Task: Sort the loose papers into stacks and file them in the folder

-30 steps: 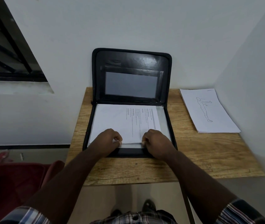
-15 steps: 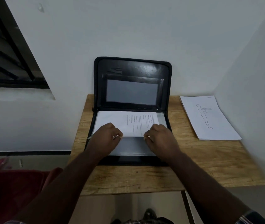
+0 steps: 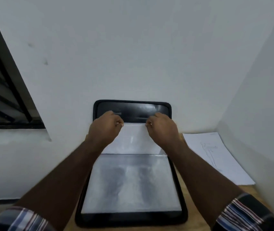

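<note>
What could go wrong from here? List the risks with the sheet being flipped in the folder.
1. Both hands, left and right, pinch only the top edge of the lifted sheet; a hard pull might crease or tear it.
2. The folder has its lid propped against the wall; pushing the sheet back could knock it.
3. The paper stack lies close beside the right forearm and could be swept out of order.
</note>
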